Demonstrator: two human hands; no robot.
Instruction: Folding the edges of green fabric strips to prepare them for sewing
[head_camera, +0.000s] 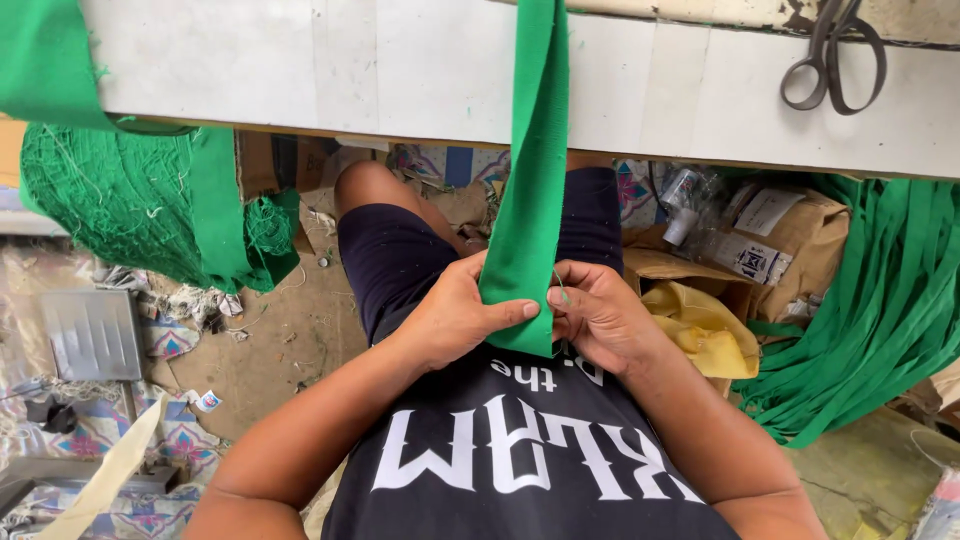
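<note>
1. We see the left hand (455, 315) pinching the near end of a green fabric strip (530, 190), thumb laid across its face and the other fingers curled behind it.
2. The right hand (600, 315) touches the same end from the right; its fingers are bunched together at the strip's edge, pinching the cloth or a thin thread there, we cannot tell which.
3. The strip hangs from the far white table (400, 70), runs down over its edge and ends between both hands, just above the person's lap.
4. On the far right of the table lies a pair of dark scissors (832, 55), well apart from the hands.
5. At the left, green netting (110, 195) with a green band hangs from the table's edge.
6. At the right, a heap of green strips (880, 300) spills down beside a brown paper bag (800, 240) and a yellow cloth (700, 325).
7. The person sits in dark shorts and a dark printed shirt.
</note>
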